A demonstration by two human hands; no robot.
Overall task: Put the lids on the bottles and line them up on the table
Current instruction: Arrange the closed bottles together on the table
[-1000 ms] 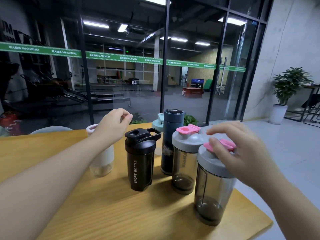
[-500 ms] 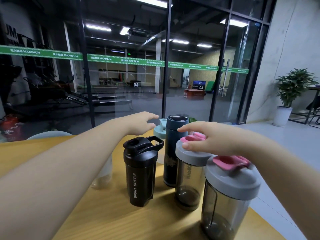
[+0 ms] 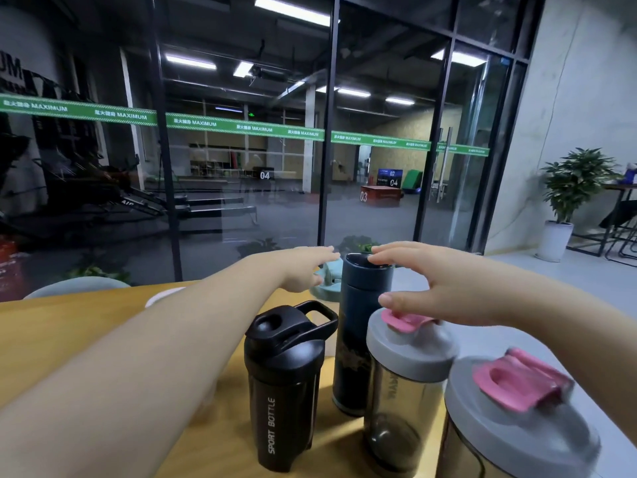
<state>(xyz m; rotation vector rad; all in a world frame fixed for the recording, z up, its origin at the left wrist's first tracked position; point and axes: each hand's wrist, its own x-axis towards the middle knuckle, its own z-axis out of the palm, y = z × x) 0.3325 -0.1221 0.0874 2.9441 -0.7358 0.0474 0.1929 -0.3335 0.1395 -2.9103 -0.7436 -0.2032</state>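
Head view, black shaker point(image 3: 283, 384) reads "SPORT BOTTLE"

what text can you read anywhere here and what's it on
"SPORT BOTTLE": black bottle
"MAXIMUM", repeated; the characters before it are too blurred to read: green strip on the glass wall
"04": box behind the glass
"03": red box
"02", "04": blue sign
Print on the nearer grey-lidded shaker: blurred, unreadable

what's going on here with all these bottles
A person is reaching both hands over a cluster of lidded bottles on a wooden table. The left hand stretches toward a teal bottle at the back; the right hand hovers over the tall dark flask. Neither hand grips anything.
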